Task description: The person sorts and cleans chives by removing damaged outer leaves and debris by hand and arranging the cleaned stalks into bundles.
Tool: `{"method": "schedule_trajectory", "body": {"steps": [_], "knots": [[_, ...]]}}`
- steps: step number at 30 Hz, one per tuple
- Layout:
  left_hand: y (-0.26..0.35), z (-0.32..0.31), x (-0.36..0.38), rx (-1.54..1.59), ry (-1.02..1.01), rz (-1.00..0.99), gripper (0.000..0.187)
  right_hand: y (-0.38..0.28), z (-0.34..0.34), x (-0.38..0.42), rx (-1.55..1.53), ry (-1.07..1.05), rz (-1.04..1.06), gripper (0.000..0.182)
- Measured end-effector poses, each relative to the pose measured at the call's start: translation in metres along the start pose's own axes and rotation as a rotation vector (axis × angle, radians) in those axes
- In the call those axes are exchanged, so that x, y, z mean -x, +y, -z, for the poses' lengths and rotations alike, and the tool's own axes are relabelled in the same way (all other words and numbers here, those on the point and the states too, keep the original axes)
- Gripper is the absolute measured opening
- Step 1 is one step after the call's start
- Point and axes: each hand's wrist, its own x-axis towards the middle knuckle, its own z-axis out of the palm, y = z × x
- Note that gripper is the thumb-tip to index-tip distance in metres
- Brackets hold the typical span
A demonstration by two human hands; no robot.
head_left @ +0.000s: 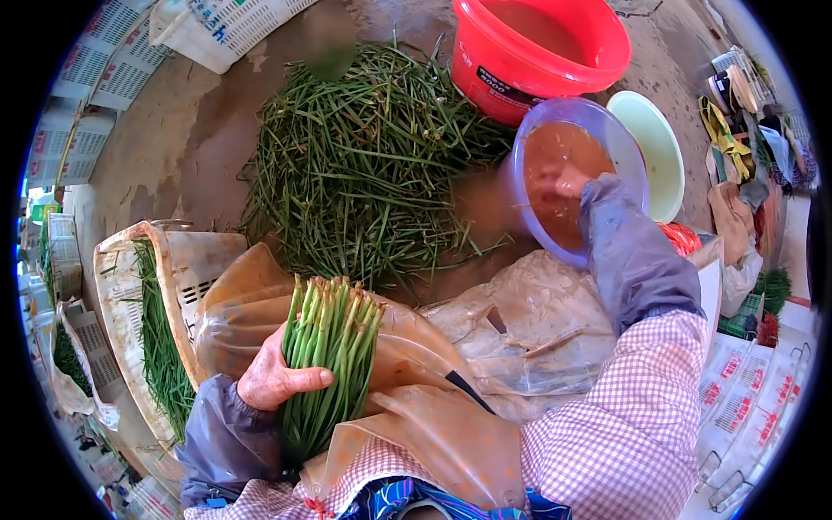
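Note:
My left hand (276,374) is wrapped round a thick bundle of garlic chives (334,347). The pale cut ends point up and away from me, and the green leaves hang down toward my lap. My right hand (568,180) reaches into the brownish water of a purple basin (631,169). It is blurred and partly under the water, so its fingers cannot be made out. A brown plastic apron (416,351) covers my lap beneath the bundle.
A large heap of loose green leaves (364,156) lies on the wet floor ahead. Behind the basin stand a red tub (485,91) of brown water and a pale green basin (663,156). A white crate (169,286) with chives sits at my left; another crate (225,30) is farther back.

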Motion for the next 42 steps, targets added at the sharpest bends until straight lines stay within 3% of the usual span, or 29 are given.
{"method": "schedule_trajectory", "body": {"steps": [1, 4, 8, 11, 15, 16, 18, 21, 23, 26, 27, 28, 29, 31, 32, 35, 37, 42], "knots": [[0.000, 0.000, 0.000, 0.002, -0.006, -0.002, 0.079, -0.001, 0.008, -0.002, -0.258, 0.013, -0.015, 0.026], [0.000, 0.002, 0.001, 0.001, -0.027, -0.010, 0.080, -0.018, 0.076, 0.016, -0.584, -0.164, 0.011, 0.021], [-0.004, 0.003, 0.005, 0.069, -0.076, -0.038, 0.079, -0.070, 0.124, 0.066, -0.628, -0.265, 0.177, 0.022], [-0.005, 0.008, 0.011, 0.090, -0.118, -0.053, 0.078, -0.047, 0.084, 0.061, -0.867, -0.017, 0.056, 0.020], [-0.011, 0.011, 0.017, 0.053, -0.092, -0.182, 0.080, -0.005, 0.055, 0.040, -0.348, 0.056, 0.236, 0.020], [-0.011, 0.011, 0.020, 0.082, -0.088, -0.155, 0.081, -0.048, 0.067, 0.057, -0.774, 0.001, 0.068, 0.023], [-0.017, 0.015, 0.021, 0.083, -0.085, -0.190, 0.080, -0.091, 0.085, 0.085, 0.238, 0.108, 0.210, 0.033], [-0.016, 0.016, 0.027, 0.063, -0.075, -0.240, 0.078, -0.121, 0.089, 0.091, -0.043, -0.035, 0.416, 0.035], [-0.021, 0.020, 0.030, 0.121, -0.067, -0.219, 0.074, -0.226, 0.095, 0.141, -0.941, -0.450, 0.313, 0.040], [-0.018, 0.017, 0.035, 0.168, -0.058, -0.239, 0.070, -0.309, 0.071, 0.183, -0.934, -0.786, 0.502, 0.063], [-0.018, 0.016, 0.037, 0.169, -0.063, -0.253, 0.068, -0.329, 0.050, 0.194, -1.036, -0.817, 0.435, 0.069], [-0.018, 0.015, 0.039, 0.173, -0.066, -0.266, 0.066, -0.344, 0.025, 0.203, -1.226, -0.767, 0.471, 0.070], [-0.018, 0.013, 0.041, 0.145, -0.072, -0.272, 0.063, -0.369, 0.014, 0.215, -1.481, -0.787, 0.367, 0.069], [-0.018, 0.012, 0.044, 0.095, -0.074, -0.274, 0.058, -0.402, -0.010, 0.213, -1.836, -0.726, 0.478, 0.069], [-0.018, 0.012, 0.044, -0.035, -0.041, -0.307, 0.051, -0.414, -0.015, 0.214, -1.870, -0.662, 0.454, 0.070], [-0.010, 0.021, 0.049, -0.150, -0.151, -0.309, 0.056, -0.444, -0.005, 0.222, -1.968, -0.549, 0.384, 0.074], [-0.015, 0.030, 0.041, -0.378, -0.164, -0.459, 0.047, -0.452, -0.007, 0.214, -1.791, -0.478, 0.430, 0.066], [-0.003, 0.030, 0.040, -0.367, -0.217, -0.384, 0.043, -0.459, 0.010, 0.211, -1.747, -0.445, 0.440, 0.055]]}}
